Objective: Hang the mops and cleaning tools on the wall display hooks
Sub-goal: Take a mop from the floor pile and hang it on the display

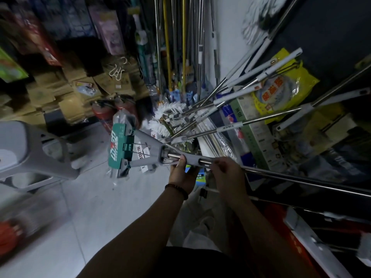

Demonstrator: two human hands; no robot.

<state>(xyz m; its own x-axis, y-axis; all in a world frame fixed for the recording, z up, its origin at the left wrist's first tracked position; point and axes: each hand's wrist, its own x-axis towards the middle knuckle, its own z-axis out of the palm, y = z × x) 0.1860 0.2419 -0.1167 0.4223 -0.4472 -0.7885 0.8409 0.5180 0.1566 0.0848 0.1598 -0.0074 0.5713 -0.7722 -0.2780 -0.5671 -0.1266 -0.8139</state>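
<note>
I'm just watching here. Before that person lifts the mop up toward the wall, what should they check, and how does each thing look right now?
1. Both hands on the mop: ok. The left hand holds the grey frame near the head; the right hand grips the steel handle.
2. Sponge mop head still in its green wrapper: ok.
3. Path past the leaning mop handles: not ok, they fan out close beside the held mop.
4. Grey step stool at the left: ok, apart from the mop head.
5. Free wall hook: cannot tell, none shows clearly.
6. Sharpness of the view: not ok, the edges are blurred.
</note>
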